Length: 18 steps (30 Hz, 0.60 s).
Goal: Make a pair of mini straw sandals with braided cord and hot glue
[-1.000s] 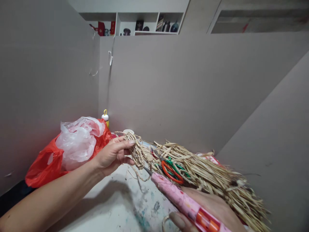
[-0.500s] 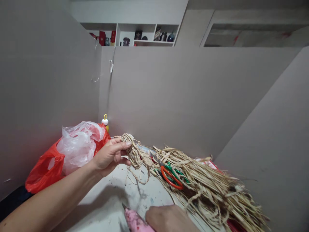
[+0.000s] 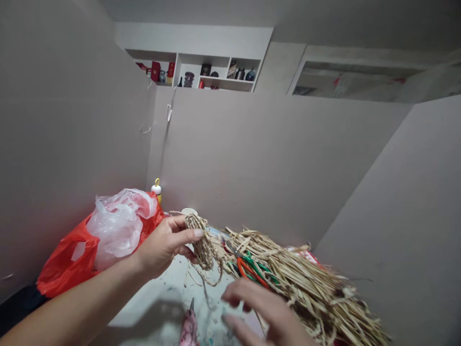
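Note:
A coil of braided straw cord (image 3: 200,242) is pinched between the thumb and fingers of my left hand (image 3: 167,242), held above the table (image 3: 154,312). A loose loop of the cord hangs below it. My right hand (image 3: 261,307), slightly blurred, hovers over the table's front with its fingers apart and nothing between them. Left of it lies a pink glue gun (image 3: 188,327) with its metal nozzle pointing away; the lower part is cut off by the frame. Beyond my right hand, orange-handled scissors (image 3: 250,271) and a green-handled pair (image 3: 262,270) rest against the straw.
A large heap of dry straw (image 3: 306,276) spreads over the right side of the table. At the left stand a red plastic bag (image 3: 68,259) and a clear bag (image 3: 118,226), with a yellow-and-white bottle (image 3: 156,190) behind. Grey walls enclose the table.
My right hand has let go of the glue gun and risen, with its fingers spreading. The glue gun now points more straight ahead. My left hand still holds the coil; the view has tilted up.

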{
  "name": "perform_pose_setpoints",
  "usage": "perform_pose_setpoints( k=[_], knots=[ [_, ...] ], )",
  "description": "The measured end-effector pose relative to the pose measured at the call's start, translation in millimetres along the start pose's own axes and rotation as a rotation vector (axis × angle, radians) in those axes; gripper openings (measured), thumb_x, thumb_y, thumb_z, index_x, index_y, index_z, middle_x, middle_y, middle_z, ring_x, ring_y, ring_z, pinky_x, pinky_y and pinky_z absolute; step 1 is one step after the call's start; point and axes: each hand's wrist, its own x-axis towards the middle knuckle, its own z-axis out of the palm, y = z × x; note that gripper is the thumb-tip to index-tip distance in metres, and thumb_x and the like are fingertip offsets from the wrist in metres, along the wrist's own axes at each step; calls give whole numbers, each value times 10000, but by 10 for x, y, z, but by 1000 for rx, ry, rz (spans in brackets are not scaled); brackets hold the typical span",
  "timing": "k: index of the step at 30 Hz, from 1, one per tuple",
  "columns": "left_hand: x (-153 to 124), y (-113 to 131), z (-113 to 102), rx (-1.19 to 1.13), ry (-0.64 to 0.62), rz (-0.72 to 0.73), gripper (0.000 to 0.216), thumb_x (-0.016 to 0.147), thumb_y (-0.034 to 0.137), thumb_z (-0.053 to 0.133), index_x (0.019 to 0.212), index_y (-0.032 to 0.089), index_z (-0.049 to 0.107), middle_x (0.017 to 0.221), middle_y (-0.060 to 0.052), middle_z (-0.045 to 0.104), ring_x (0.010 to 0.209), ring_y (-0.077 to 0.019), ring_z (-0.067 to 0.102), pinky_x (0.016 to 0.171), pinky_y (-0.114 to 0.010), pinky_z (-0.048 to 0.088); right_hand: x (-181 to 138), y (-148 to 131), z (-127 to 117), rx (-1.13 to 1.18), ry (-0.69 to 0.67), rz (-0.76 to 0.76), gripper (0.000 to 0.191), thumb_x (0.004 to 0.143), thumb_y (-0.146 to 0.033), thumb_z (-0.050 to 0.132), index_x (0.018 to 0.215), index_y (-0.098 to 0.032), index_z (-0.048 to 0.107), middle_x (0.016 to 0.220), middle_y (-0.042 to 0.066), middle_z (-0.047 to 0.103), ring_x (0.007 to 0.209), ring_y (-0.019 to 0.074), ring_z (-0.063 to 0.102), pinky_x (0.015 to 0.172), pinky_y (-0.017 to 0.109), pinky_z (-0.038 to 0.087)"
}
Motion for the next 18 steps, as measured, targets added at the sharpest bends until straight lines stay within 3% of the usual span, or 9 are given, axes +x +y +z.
perform_pose_setpoints(
  k=[2,4,7,11,14,18],
  knots=[
    [-21,-6,32,25,-21,9,221,750,316,751,847,123,708,755,-58,686,610,-119,610,531,-217,518,87,-102,-168,54,255,29,131,925,-286,569,1051,-271,603,1024,38,700,931,202,660,797,303,525],
    [-41,-18,60,48,-45,13,251,764,324,740,914,125,723,761,-68,696,613,-128,625,534,-220,517,199,-148,-204,117,356,42,229,931,-300,564,1158,-282,580,1144,57,677,1043,219,640,888,345,514],
    [-65,-34,87,66,-58,18,271,781,333,727,963,133,730,771,-73,700,624,-135,639,544,-222,514,358,-160,-114,314,338,42,223,937,-302,566,1158,-276,582,1119,54,683,1039,207,652,907,343,520],
    [-75,-44,100,68,-25,23,254,770,327,738,932,131,739,753,-67,695,633,-131,630,542,-210,500,450,-202,-29,523,322,74,77,897,-311,634,917,-241,662,787,5,693,724,157,673,677,254,548],
    [-78,-46,106,73,-14,27,253,771,324,736,932,130,739,761,-72,700,649,-138,630,551,-215,496,457,-253,-44,624,329,154,159,860,-351,676,777,-215,685,635,-9,645,564,129,607,540,225,506],
    [-95,-51,123,81,-2,46,239,784,320,727,942,141,741,754,-62,704,647,-135,635,562,-216,488,466,-300,-51,769,318,292,245,786,-425,733,729,-193,677,566,-21,588,466,103,528,427,203,441]
  ],
)
